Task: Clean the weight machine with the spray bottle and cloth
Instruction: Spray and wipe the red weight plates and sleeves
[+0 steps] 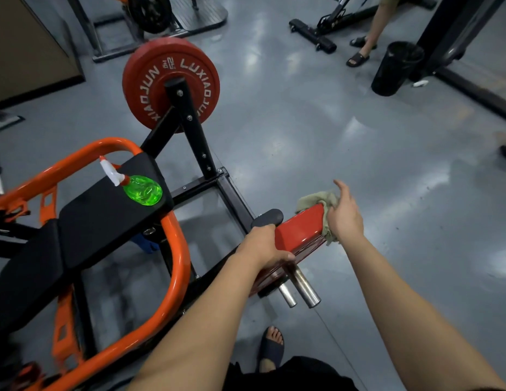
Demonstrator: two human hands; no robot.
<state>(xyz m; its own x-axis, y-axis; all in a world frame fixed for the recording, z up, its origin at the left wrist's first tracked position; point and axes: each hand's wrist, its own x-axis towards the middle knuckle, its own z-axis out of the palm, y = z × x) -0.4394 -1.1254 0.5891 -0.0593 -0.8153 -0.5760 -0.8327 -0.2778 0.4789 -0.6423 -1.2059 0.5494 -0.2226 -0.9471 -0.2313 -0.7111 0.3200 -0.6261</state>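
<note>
Your left hand gripped the red arm of the weight machine beside its black handle, while your right hand held the cloth over the arm's end. The spray bottle (green, white nozzle) lay on the black pad.

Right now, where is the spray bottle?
Head view, left of centre: the green spray bottle sits on the black seat pad, beside the orange frame.
</note>
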